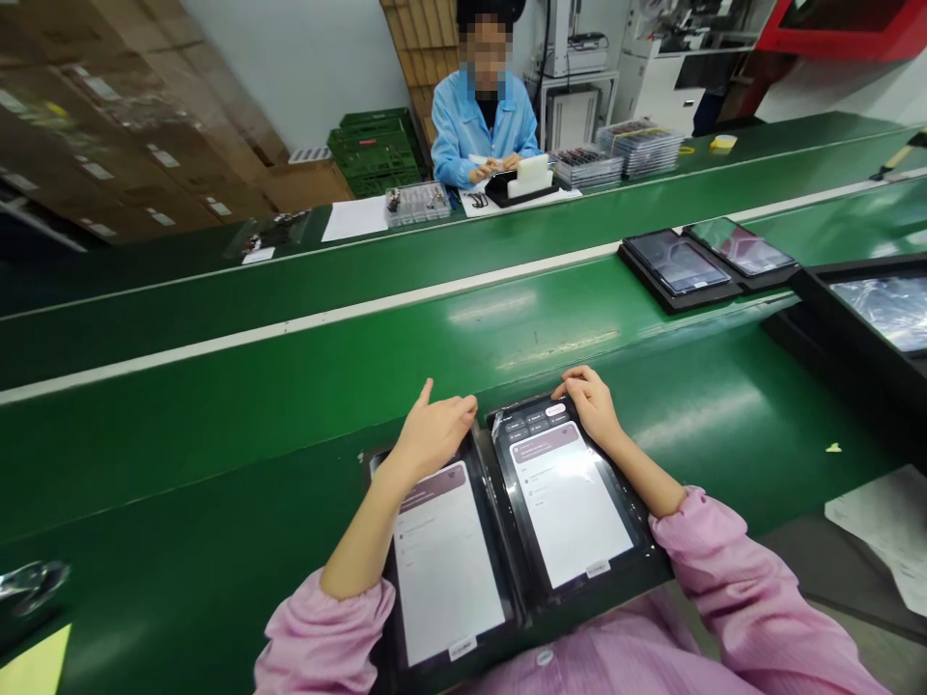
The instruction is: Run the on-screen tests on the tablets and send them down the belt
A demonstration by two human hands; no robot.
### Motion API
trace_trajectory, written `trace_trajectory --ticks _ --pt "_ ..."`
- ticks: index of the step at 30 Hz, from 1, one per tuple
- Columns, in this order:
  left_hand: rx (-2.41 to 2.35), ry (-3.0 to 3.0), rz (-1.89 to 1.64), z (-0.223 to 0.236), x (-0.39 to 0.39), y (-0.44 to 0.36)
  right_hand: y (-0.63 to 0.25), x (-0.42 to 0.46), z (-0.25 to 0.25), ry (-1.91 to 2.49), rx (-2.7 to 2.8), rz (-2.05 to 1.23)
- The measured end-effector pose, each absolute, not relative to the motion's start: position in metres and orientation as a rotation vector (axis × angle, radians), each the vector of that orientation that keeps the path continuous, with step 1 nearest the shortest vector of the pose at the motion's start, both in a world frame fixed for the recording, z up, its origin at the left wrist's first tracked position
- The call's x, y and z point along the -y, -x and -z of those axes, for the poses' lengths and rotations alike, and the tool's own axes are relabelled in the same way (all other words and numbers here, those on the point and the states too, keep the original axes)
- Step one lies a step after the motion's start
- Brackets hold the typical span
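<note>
Two tablets in black trays lie side by side before me, their screens lit with a white panel under a purple-brown banner. Across the top of the left tablet (449, 569) reaches my left hand (435, 430); one finger sticks up, the others bend down over the upper right corner, tips hidden. At the upper right corner of the right tablet (572, 512), my right hand (590, 401) rests with loosely bent fingers apart, touching the top edge. Neither hand lifts anything. Clear film shows at the right tablet's upper left corner.
Beyond a white strip (348, 311), a person in a blue jacket (487, 121) works at the green bench. Two more tablets in black trays (677, 263) lie ahead right, near a large black tray (832, 338). Yellow paper (36, 666) lies at the lower left.
</note>
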State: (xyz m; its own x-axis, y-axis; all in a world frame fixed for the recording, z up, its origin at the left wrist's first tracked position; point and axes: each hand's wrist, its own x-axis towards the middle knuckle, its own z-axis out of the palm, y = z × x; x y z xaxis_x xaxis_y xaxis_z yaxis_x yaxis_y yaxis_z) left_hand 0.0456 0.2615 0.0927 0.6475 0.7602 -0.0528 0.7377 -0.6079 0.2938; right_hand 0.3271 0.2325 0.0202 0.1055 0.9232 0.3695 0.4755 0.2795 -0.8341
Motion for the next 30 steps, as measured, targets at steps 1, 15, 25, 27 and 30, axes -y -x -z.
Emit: trace_trajectory --ticks 1,15,25,27,30 --pt "-1.186 -2.553 -0.128 -0.095 -0.261 -0.044 -0.327 -0.232 -0.021 1.350 1.534 -0.551" --pt "-1.209 -2.516 0.084 -0.110 -0.242 -0.049 -0.326 -0.219 -0.028 1.821 1.707 -0.259" --pt "-1.294 -2.467 0.257 -0.108 -0.235 -0.049 -0.345 -0.224 -0.035 1.340 1.174 -1.028" --pt "-1.298 -2.478 0.261 -0.104 -0.237 -0.045 -0.347 -0.225 -0.037 1.169 1.067 -1.142" --pt "-1.303 -2.503 0.266 -0.096 -0.242 -0.039 -0.344 -0.224 -0.040 0.853 0.917 -1.324"
